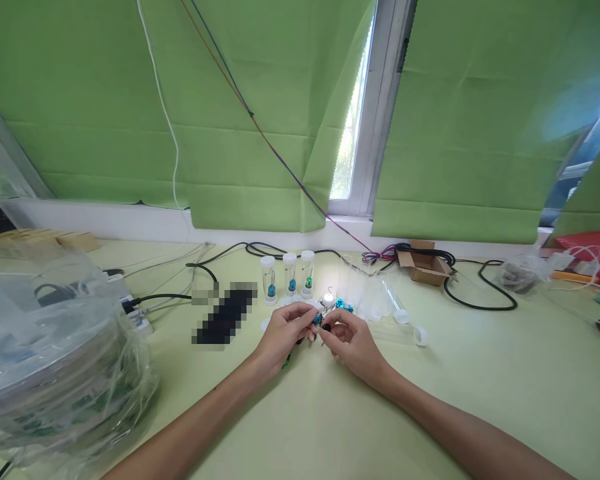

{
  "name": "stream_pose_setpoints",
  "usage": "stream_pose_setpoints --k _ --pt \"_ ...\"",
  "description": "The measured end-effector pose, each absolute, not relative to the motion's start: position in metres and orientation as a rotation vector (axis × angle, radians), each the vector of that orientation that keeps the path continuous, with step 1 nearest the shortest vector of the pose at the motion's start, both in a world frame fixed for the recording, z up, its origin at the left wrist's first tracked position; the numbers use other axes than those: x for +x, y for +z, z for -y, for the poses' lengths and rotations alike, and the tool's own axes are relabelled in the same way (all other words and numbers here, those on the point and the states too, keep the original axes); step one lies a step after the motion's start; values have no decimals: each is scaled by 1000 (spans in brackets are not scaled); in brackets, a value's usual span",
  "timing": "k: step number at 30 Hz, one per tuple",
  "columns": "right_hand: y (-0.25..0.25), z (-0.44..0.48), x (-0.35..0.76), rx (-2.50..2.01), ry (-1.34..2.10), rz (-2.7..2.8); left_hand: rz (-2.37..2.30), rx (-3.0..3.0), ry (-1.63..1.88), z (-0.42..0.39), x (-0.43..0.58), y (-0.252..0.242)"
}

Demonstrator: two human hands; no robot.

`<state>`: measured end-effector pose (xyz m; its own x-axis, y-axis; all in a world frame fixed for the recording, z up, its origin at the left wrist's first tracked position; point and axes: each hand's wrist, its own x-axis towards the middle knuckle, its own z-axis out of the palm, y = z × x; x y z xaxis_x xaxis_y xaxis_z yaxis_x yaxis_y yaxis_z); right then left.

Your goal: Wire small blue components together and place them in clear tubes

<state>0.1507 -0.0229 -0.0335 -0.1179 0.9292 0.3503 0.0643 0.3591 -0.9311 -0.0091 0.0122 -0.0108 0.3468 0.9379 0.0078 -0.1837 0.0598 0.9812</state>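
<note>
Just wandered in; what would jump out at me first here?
Probably the broad green blinds filling the upper view, with a bright window strip between them. Low in the middle, the left hand pinches a small blue piece, the right hand close beside it. A bulky plastic-wrapped bundle dominates the picture's left edge.

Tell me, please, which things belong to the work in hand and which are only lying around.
Probably in use:
- small blue part at the fingertips of the left hand and right hand
- three upright capped tubes
- loose clear tube

Apparently just lying around:
- open cardboard box
- plastic-wrapped bundle
- red plastic
</note>
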Motion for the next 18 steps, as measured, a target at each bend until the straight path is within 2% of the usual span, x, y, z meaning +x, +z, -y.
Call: stream_pose_setpoints --k 7,18 --pt "-37 23 153 -941 865 1564 -794 1200 996 -11 -8 -9" --pt "-36 23 153 -911 907 1547 -812 1193 986 -10 -7 -6"
